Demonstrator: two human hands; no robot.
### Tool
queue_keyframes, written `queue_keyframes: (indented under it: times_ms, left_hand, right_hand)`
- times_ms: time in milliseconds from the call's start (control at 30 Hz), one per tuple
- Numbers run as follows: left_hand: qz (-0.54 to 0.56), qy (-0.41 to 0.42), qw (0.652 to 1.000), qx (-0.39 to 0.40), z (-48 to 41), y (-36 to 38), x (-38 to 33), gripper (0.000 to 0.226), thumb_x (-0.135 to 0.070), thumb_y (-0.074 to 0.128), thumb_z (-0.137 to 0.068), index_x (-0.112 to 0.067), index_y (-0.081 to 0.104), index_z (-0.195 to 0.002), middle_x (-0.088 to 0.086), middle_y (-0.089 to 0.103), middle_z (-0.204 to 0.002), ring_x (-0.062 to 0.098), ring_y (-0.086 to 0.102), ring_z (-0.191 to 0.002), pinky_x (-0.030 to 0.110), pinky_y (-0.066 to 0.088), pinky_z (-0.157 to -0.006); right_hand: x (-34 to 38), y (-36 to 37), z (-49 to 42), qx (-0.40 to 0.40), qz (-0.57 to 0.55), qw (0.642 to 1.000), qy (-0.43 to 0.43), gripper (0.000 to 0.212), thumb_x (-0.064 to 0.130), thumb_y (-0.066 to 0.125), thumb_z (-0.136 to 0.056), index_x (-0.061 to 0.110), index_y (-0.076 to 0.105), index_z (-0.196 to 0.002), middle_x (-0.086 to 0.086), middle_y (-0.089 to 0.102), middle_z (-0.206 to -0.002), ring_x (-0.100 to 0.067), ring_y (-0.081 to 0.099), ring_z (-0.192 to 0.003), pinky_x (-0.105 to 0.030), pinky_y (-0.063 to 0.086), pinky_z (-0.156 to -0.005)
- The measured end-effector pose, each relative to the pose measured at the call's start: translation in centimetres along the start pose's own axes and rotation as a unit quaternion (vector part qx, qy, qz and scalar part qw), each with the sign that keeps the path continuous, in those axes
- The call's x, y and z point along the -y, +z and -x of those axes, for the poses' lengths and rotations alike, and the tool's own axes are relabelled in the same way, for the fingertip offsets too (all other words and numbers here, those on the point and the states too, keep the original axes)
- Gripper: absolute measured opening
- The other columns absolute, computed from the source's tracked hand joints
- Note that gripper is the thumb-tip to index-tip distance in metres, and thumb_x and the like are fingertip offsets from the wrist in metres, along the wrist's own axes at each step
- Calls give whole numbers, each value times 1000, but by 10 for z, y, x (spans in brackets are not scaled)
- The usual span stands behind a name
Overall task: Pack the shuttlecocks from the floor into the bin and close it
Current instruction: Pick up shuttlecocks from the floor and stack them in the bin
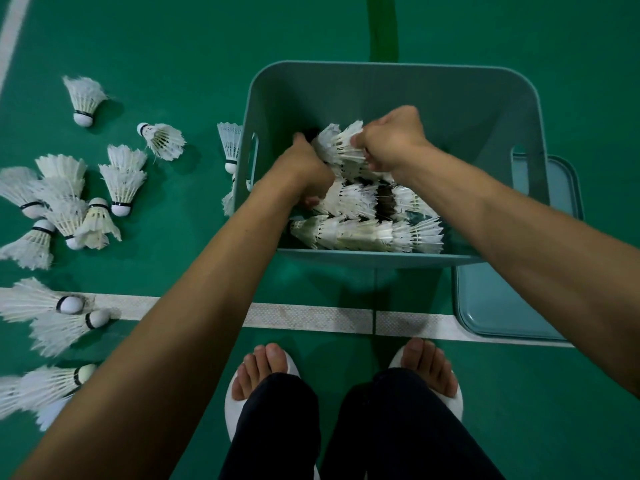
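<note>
While both hands are down in the bin [391,81], I'd call this maybe half done. The right hand [393,142] has its fingers curled tight round the feather end of a stack [341,147] of nested shuttlecocks. The left hand [306,168] looks curled round the other end, though its fingertips are hidden. A few rows [367,233] already lie along the bin's bottom. Plenty of loose shuttlecocks [65,202] sit scattered on the floor [173,46] to the left. The lid [502,299] lies on the floor beside the bin, so closing is a long way off.
</note>
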State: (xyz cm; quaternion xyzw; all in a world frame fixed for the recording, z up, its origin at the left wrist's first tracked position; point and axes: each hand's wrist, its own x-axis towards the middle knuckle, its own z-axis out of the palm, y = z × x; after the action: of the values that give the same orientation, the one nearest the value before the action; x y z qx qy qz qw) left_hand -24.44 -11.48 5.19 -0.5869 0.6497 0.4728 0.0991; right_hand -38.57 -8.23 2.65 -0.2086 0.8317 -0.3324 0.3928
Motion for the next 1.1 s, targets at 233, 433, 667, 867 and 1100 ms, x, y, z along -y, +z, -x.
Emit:
queue_keyframes:
  times_ms: [233, 433, 667, 867, 1100]
  left_hand:
    - [39, 53, 996, -60, 7, -5, 2, 53, -4, 50, -95, -13, 45, -146, 10, 60, -126, 32, 60, -114, 42, 52, -101]
    - [-93, 114, 984, -101, 22, 4, -2, 77, -2, 48, -92, -23, 23, -162, 13, 53, -149, 36, 53, -131, 43, 45, -105]
    - [-73, 77, 994, -37, 10, 10, 2, 82, -5, 46, -96, -29, 8, -165, 14, 53, -147, 33, 56, -123, 35, 44, -97]
    - [8, 99, 995, -33, 15, 1, 2, 63, -2, 42, -99, -22, 28, -158, 17, 45, -149, 34, 52, -125, 34, 41, -105]
    - [20, 100, 994, -30, 17, -3, 4, 76, -1, 50, -95, -29, 23, -161, -12, 43, -105, 32, 62, -114, 46, 53, -102]
  right_hand:
    - [-4, -11, -1, 47, -126, 986, 101, 7, -2, 73, -86, 2, 71, -92, -10, 66, -81, -21, 59, -68, -27, 52, -50]
    - [-5, -19, -5, 58, -128, 983, 117, 12, 1, 74, -86, 8, 66, -81, -4, 61, -69, -13, 57, -47, -27, 55, -56]
    - [-5, -11, 0, 40, -122, 988, 84, 12, 4, 78, -86, 5, 67, -90, -7, 67, -81, -15, 65, -57, -29, 64, -66]
    - [-7, -10, -2, 48, -149, 983, 98, 8, 2, 71, -91, 6, 64, -90, -8, 64, -83, -17, 63, -63, -33, 62, -72]
    - [-6, -13, 2, 4, -141, 988, 69, 26, 18, 80, -84, 3, 71, -103, -9, 78, -91, -20, 76, -74, -33, 65, -65]
